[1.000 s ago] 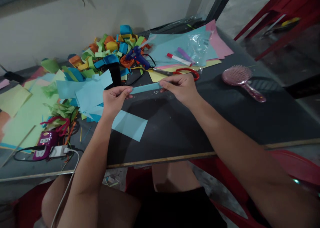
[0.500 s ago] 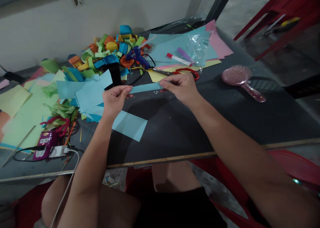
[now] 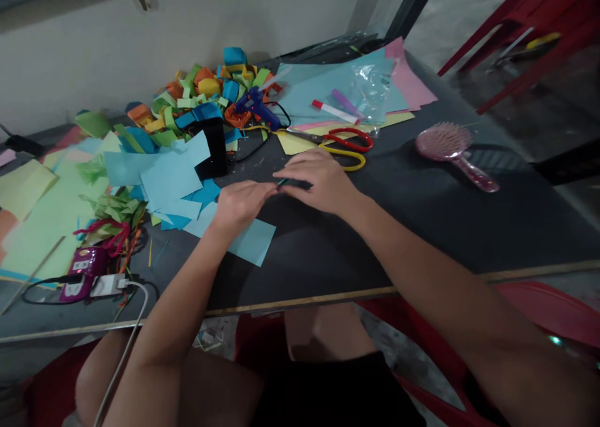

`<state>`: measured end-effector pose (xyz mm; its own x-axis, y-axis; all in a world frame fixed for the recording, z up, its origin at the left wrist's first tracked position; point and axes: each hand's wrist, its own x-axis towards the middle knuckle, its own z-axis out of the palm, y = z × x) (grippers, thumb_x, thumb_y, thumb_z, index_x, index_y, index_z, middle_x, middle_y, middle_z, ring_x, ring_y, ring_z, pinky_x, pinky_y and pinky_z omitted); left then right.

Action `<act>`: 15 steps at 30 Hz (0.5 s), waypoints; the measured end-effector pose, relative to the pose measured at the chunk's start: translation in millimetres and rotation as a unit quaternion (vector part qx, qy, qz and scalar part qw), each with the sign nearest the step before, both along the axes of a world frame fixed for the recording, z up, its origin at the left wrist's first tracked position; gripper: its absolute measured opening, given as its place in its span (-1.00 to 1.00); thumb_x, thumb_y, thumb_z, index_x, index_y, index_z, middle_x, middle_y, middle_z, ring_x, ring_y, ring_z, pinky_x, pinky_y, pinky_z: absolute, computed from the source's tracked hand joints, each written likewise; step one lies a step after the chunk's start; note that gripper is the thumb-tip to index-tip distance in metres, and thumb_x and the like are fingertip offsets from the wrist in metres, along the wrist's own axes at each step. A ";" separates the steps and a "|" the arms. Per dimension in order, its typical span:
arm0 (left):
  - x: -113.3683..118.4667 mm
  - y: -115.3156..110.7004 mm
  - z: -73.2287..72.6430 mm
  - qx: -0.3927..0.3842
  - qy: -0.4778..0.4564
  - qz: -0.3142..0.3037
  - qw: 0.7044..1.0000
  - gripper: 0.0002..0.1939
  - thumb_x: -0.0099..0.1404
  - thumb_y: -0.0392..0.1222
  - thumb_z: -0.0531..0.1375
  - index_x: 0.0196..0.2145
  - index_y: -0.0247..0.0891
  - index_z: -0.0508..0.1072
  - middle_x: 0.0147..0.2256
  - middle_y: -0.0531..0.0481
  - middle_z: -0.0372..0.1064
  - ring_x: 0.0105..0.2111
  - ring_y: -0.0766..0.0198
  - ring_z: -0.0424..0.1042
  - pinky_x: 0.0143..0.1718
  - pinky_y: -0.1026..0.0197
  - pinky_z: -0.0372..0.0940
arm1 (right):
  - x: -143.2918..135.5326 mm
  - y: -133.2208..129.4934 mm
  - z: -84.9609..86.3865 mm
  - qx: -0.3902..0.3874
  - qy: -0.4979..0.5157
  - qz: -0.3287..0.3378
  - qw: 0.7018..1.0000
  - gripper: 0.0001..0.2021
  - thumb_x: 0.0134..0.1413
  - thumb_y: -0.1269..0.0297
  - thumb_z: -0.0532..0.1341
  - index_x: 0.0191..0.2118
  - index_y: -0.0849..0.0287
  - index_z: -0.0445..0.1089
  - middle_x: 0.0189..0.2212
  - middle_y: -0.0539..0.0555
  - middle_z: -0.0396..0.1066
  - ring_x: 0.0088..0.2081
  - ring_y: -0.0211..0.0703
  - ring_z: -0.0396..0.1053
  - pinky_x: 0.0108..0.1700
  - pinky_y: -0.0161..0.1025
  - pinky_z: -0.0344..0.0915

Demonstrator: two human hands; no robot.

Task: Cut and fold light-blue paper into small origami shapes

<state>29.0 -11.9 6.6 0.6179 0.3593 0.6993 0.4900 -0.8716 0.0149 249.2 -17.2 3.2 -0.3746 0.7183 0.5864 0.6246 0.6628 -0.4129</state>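
Over the middle of the dark table, my left hand [image 3: 241, 205] and my right hand [image 3: 319, 180] meet fingertip to fingertip. Between them shows a small bit of a blue paper strip [image 3: 282, 182], mostly hidden by the fingers. My left hand pinches its near end. The thumb and fingers of my right hand close on the other side, curved with a gap behind. Just beyond my right hand lie scissors [image 3: 349, 140] with red and yellow handles. Under my left wrist is a light blue paper rectangle [image 3: 253, 241], and light blue sheets [image 3: 171, 177] are piled to its left.
Folded colored paper pieces [image 3: 187, 99] are heaped by the wall, beside a blue glue gun [image 3: 257, 107]. A marker [image 3: 335, 111] rests on blue sheets. A pink hairbrush [image 3: 450, 149] lies right. Front left are a purple device [image 3: 87, 271] and a white cable [image 3: 143, 302].
My hands have come together, the left moving right and down. The blue strip, stretched out flat between them before, is now mostly out of sight in my fingers. The scissors' yellow handle is uncovered.
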 end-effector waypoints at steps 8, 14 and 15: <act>5.1 -10.0 -0.6 0.042 0.024 0.005 0.999 -0.88 0.41 -0.24 0.17 -0.13 -0.24 0.47 -0.33 -0.01 0.59 -0.38 0.30 0.56 -0.35 0.27 0.37 | -10.6 -1.8 -6.5 0.037 -0.010 -0.009 0.999 -0.71 0.28 0.27 0.11 -0.23 0.02 0.62 -0.38 0.03 0.61 -0.33 -0.16 0.49 -0.03 -0.06 0.29; 4.7 -8.0 -0.2 -0.045 -0.007 0.052 0.998 -0.80 0.42 -0.10 0.16 -0.19 -0.16 0.57 -0.38 -0.03 0.60 -0.43 0.27 0.57 -0.38 0.26 0.38 | -5.7 -3.5 1.4 -0.035 -0.027 -0.015 0.999 -0.76 0.26 0.18 0.16 -0.26 -0.07 0.62 -0.34 0.01 0.61 -0.28 -0.10 0.49 0.03 -0.03 0.22; 4.2 -6.5 -0.5 -0.051 -0.019 0.064 0.996 -0.77 0.42 -0.07 0.15 -0.21 -0.16 0.58 -0.41 -0.03 0.59 -0.45 0.27 0.57 -0.40 0.26 0.37 | -4.6 -3.1 2.7 -0.042 -0.031 -0.019 0.998 -0.77 0.24 0.17 0.17 -0.27 -0.06 0.62 -0.34 0.01 0.61 -0.26 -0.09 0.49 0.04 -0.02 0.20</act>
